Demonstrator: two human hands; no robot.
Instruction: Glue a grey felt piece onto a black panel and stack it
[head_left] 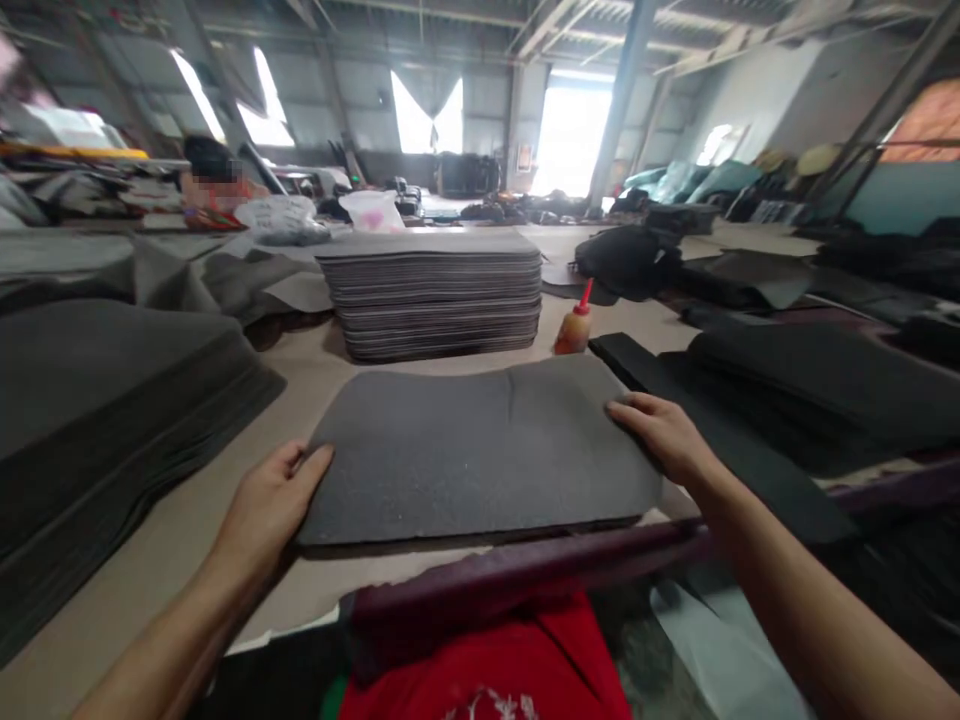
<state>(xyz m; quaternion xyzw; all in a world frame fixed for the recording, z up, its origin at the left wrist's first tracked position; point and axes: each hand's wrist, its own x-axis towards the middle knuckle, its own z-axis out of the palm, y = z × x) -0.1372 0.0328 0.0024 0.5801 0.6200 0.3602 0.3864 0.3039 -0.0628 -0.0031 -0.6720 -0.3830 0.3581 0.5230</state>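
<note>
A dark grey flat sheet (pixel 472 460) with a curved far edge lies in front of me near the table's front edge; its near edge looks thick, and I cannot tell how many layers it has. My left hand (pixel 281 490) grips its left edge, thumb on top and fingers curled beneath. On the opposite side, my right hand (pixel 664 430) holds the right edge with the thumb over the surface. Just behind the sheet rises a neat stack of similar grey sheets (pixel 442 305).
A bottle with a red nozzle (pixel 574 325) stands right of the stack. Piles of dark sheets flank me, a left pile (pixel 112 380) and a right pile (pixel 832 380). Purple cloth (pixel 525 565) covers the table's front edge. A person (pixel 217 185) is at the far left.
</note>
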